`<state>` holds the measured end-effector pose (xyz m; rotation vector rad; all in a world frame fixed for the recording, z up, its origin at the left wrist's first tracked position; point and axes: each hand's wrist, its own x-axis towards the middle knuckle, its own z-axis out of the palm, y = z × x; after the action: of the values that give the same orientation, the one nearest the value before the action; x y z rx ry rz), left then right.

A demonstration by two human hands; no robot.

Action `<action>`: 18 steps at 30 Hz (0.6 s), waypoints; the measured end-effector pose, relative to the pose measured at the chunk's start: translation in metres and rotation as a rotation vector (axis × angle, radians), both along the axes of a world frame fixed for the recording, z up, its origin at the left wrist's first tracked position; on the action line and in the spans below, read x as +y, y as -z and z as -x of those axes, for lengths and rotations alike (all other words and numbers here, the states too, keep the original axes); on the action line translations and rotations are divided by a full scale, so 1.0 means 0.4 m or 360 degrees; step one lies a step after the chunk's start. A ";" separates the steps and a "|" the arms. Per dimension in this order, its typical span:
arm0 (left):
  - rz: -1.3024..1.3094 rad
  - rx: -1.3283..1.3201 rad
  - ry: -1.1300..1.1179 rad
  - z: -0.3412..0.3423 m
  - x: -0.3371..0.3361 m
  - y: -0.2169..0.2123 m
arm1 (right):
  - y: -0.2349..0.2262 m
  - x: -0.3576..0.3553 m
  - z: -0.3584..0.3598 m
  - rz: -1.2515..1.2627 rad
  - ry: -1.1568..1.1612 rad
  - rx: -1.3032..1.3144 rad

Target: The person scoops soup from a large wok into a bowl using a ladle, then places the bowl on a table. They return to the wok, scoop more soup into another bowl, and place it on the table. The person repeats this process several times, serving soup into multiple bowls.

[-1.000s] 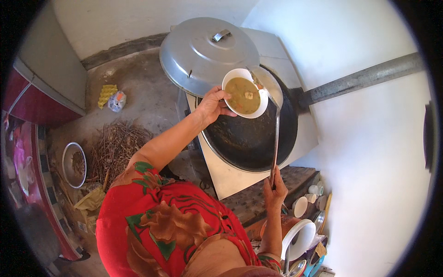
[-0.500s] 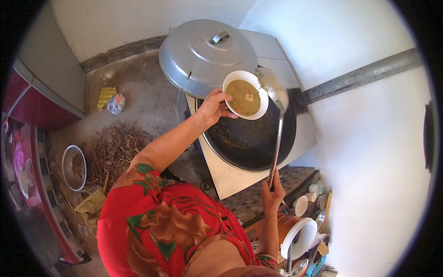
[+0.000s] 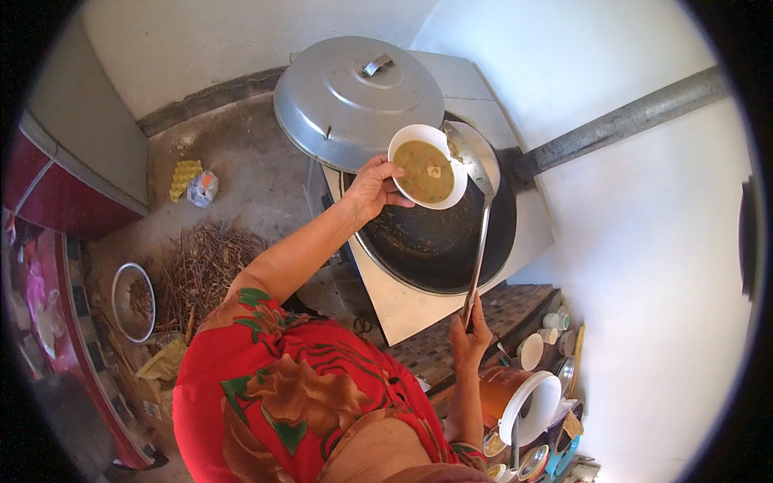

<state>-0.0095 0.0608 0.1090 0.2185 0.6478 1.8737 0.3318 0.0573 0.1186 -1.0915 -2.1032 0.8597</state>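
My left hand [image 3: 372,187] holds a white bowl [image 3: 427,167] of yellowish-brown soup over the left rim of a big black wok [image 3: 439,245]. My right hand [image 3: 472,334] grips the end of a long metal ladle [image 3: 481,201]. The ladle's scoop is tipped against the bowl's right rim. The wok sits in a white stove block [image 3: 419,302]. A large grey metal lid [image 3: 354,101] leans behind the bowl, at the stove's far left.
A grey flue pipe [image 3: 628,121] runs right from the stove along the white wall. Bowls, cups and a white plate [image 3: 535,406] crowd the lower right. Twigs [image 3: 201,270] and a metal basin [image 3: 131,302] lie on the floor at left, near a red cabinet [image 3: 56,201].
The ladle's scoop has risen from the wok and now tips against the bowl's right rim. My left hand and the bowl have stayed nearly still.
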 end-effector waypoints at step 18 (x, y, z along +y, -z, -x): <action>-0.0018 0.0106 0.0055 -0.004 -0.007 -0.001 | -0.004 -0.009 0.017 0.0002 -0.0042 -0.0025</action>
<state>-0.0079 0.0580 0.1095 0.2985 0.6746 1.8436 0.3250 0.0539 0.1203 -1.0769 -2.1342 0.8680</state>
